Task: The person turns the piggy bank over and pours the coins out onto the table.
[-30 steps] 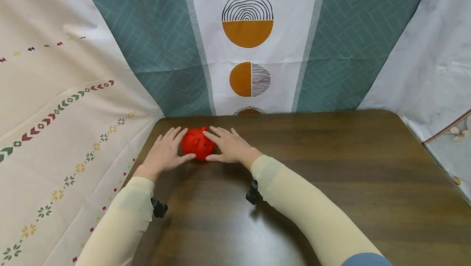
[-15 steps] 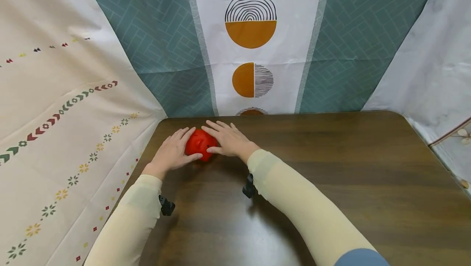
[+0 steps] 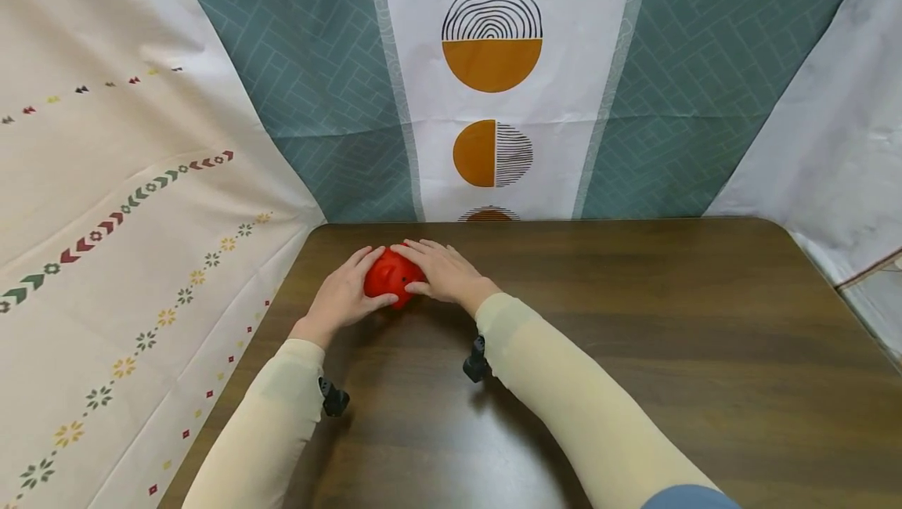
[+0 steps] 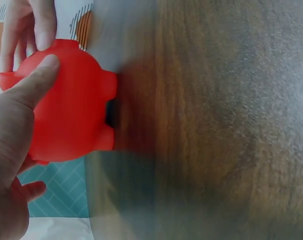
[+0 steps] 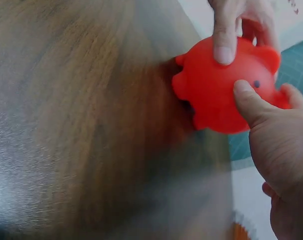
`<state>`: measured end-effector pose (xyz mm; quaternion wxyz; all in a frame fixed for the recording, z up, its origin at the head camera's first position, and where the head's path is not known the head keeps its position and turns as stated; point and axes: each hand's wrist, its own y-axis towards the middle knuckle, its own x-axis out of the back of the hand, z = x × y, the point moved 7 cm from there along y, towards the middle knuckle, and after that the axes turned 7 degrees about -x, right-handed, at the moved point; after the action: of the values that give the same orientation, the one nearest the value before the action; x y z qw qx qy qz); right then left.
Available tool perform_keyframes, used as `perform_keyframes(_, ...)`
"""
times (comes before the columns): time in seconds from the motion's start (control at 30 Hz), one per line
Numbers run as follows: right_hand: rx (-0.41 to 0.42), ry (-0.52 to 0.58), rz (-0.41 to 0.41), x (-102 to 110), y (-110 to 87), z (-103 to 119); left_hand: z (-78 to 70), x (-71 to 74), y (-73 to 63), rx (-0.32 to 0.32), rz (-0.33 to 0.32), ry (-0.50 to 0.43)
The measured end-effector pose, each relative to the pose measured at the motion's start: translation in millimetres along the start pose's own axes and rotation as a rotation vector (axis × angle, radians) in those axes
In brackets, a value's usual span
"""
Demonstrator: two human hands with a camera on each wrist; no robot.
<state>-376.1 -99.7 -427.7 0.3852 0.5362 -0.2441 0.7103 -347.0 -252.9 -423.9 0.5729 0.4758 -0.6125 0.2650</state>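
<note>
A round red piggy bank [image 3: 384,277] stands near the far left corner of the table, its eye and snout toward the right. My left hand [image 3: 343,294] holds its left side, thumb across the near face. From the other side my right hand [image 3: 449,274] grips the head end; in the right wrist view that thumb lies beside the black eye [image 5: 257,84], with fingers by the snout. A black plug [image 4: 110,113] shows on the underside between the stubby feet in the left wrist view. The far side of the piggy bank is hidden behind the hands.
The dark wooden table [image 3: 634,352] reaches forward and right of the hands. A green and white patterned cloth [image 3: 564,102] hangs along its back edge, and a cream cloth [image 3: 141,258] borders it at left. Small black cameras [image 3: 333,397] sit at both wrists.
Both hands have closed in on the piggy bank; the right hand has come left onto its head end, and the left hand has moved in against its side. The head view has shifted slightly.
</note>
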Motion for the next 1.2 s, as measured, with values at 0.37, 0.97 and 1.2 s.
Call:
perform_keyframes(0.37, 0.023, 0.083, -0.04, -5, -1.7, -1, -0.3, -4.4, -3.8, 0.036, -0.002, -0.045)
perform_keyframes(0.97, 0.009, 0.197, -0.122, -1, -24.9, -17, -18.8, -7.4, -2.6, 0.025, -0.036, -0.1)
perform_keyframes(1.2, 0.016, 0.224, -0.152, -1, -38.0, -29, -32.7, -12.1, 0.5, 0.017, -0.026, -0.12)
